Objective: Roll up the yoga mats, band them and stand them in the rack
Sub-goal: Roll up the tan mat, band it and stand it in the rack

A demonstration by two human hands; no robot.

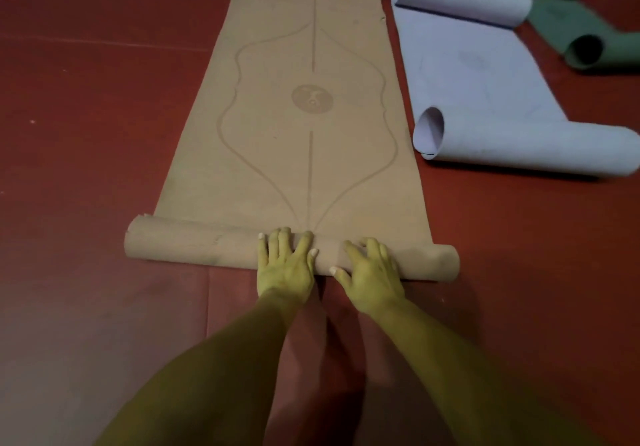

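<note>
- Step in hand: rolling the tan yoga mat [311, 168]. Only a short roll [194, 246] is made at its near end, so I judge the task is near its beginning.
- The left grip [285, 265] and the right grip [372, 269] lie side by side on the middle of the roll. The fingers are straight and spread; they press and enclose nothing.
- The next move, I think, is to push the roll away evenly, so that it does not go crooked.
- Beyond the grips the mat lies flat on the red floor [86, 99], with printed lines and 1 round emblem.
- Right of the right grip lies a lavender mat [485, 75] with 2 curled ends; farther away is a green mat [571, 23].
</note>
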